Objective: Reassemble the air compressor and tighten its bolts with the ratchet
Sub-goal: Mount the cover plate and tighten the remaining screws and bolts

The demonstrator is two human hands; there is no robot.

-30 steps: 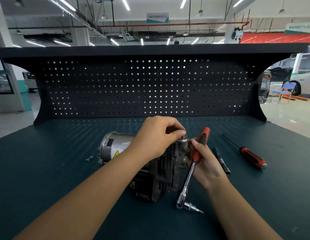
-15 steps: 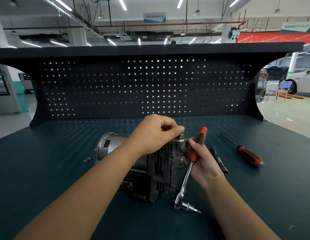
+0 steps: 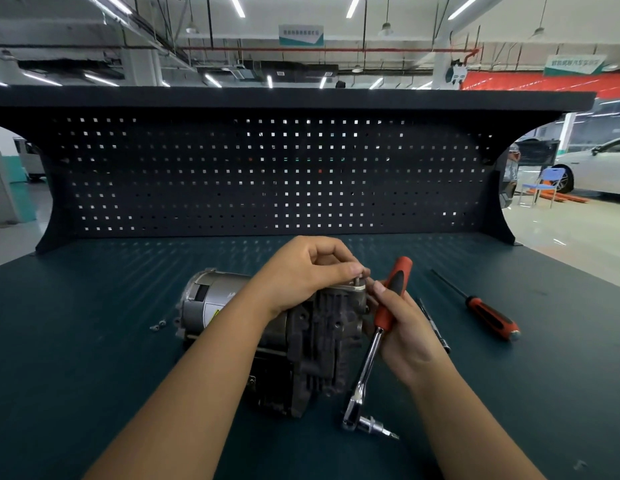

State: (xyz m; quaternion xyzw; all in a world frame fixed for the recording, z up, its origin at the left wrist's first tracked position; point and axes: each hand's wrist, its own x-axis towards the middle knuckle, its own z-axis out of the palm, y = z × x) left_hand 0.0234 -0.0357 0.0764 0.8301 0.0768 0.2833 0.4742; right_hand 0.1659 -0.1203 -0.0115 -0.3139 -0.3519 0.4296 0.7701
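Note:
The air compressor [image 3: 315, 344] lies on the dark green bench mat, its silver motor end to the left and its dark finned block to the right. My left hand [image 3: 308, 271] reaches over the block and pinches a small bolt [image 3: 357, 280] standing in the top right corner of the block. My right hand [image 3: 405, 334] grips the ratchet [image 3: 374, 344] by its red and black handle, just right of the compressor. The ratchet's chrome head with a bit points down and rests near the mat.
Two small screws [image 3: 158, 324] lie on the mat left of the motor. A red-handled screwdriver [image 3: 481, 310] lies to the right, and a dark pen-like tool [image 3: 436, 330] sits partly behind my right hand. A black pegboard [image 3: 267, 174] walls off the bench's back.
My left fingers have shifted slightly on the bolt at the block's top corner. The ratchet stays held upright beside the compressor; the camera view moved a little.

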